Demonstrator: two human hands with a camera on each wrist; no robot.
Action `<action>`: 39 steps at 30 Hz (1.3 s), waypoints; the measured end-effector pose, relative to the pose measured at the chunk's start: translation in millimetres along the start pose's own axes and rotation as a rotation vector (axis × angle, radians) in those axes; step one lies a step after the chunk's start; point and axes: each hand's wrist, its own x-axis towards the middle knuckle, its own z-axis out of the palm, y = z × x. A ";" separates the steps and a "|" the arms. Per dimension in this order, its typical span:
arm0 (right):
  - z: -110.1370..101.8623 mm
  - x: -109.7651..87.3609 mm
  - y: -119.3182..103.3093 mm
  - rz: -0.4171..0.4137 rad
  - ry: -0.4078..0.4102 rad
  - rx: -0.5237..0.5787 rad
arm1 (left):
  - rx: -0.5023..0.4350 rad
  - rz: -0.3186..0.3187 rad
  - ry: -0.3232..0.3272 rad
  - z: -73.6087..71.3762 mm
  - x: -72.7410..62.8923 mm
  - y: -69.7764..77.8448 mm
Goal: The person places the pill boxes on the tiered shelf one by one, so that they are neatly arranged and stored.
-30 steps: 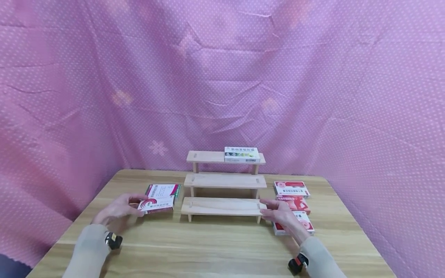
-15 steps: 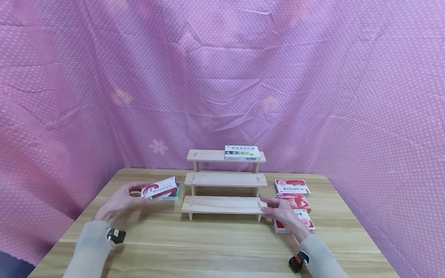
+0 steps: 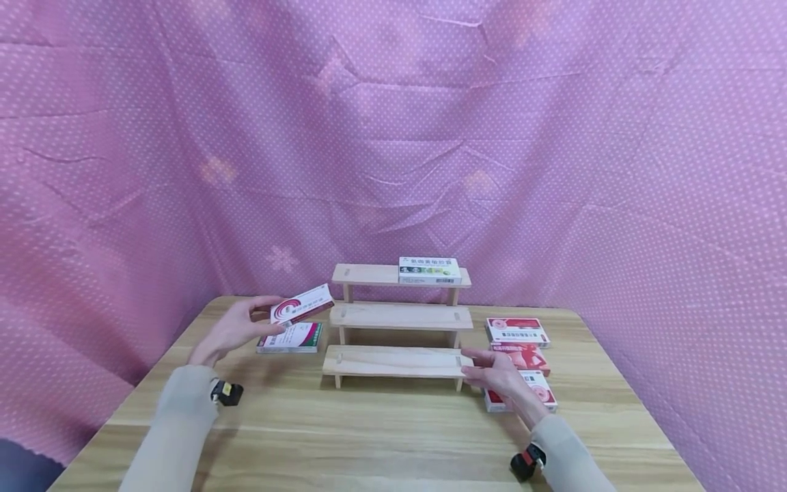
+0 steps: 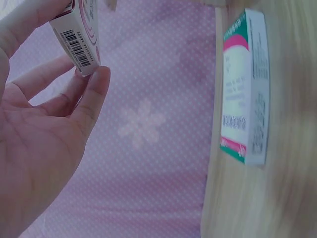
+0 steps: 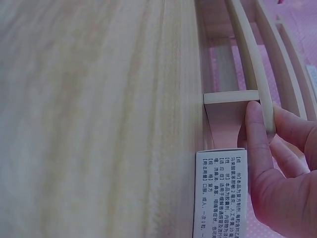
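My left hand (image 3: 236,329) pinches a white and dark red medicine box (image 3: 302,305) by its left end, tilted and raised off the table. In the left wrist view the barcode end (image 4: 77,44) of this box sits between thumb and fingers. Below it lies a white medicine box with green and pink corners (image 3: 294,338). My right hand (image 3: 501,377) pinches the right end of the lowest step of a three-tier wooden stand (image 3: 393,360). The right wrist view shows the thumb and fingers on either side of that step's board (image 5: 255,64).
A white and green medicine box (image 3: 429,270) lies on the right half of the top tier. Right of the stand, red and white boxes (image 3: 516,333) and a red box (image 3: 521,358) lie in a column, the nearest partly behind my right hand. A pink cloth (image 3: 393,137) hangs behind the table (image 3: 369,437).
My left hand has lifted the white and dark red medicine box off the table, up and to the right, tilting it and uncovering more of the green-cornered box. My right hand stays at the stand.
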 end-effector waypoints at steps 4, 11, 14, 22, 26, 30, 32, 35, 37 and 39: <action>-0.2 0.6 -0.2 0.007 0.015 -0.010 | 0.032 0.004 0.009 5.1 10.1 9.2; -0.6 0.6 -0.4 -0.006 0.005 -0.024 | -0.052 0.031 0.050 17.5 28.7 19.3; -0.8 0.3 -1.2 -0.003 0.005 -0.029 | -0.095 0.055 0.085 25.5 35.2 23.2; -1.3 -0.4 -2.0 0.001 0.001 -0.042 | -0.048 0.119 0.109 42.1 54.2 34.2; -2.4 0.1 -1.5 0.006 0.000 -0.043 | -0.056 0.154 0.086 49.0 66.5 42.8; -2.8 1.1 -0.8 0.015 0.002 -0.046 | -0.052 0.175 0.063 55.5 77.3 53.9; -2.5 1.1 -0.8 0.021 0.006 -0.046 | -0.047 0.180 0.055 58.5 81.6 59.7; -1.6 1.1 -0.8 0.014 0.008 -0.049 | -0.028 0.198 0.048 62.1 87.9 66.0; -1.3 1.2 -0.6 0.010 0.010 -0.045 | -0.012 0.206 0.051 64.2 91.2 69.1; -1.6 1.0 -0.4 0.005 0.009 -0.040 | 0.007 0.212 0.055 66.3 94.5 71.1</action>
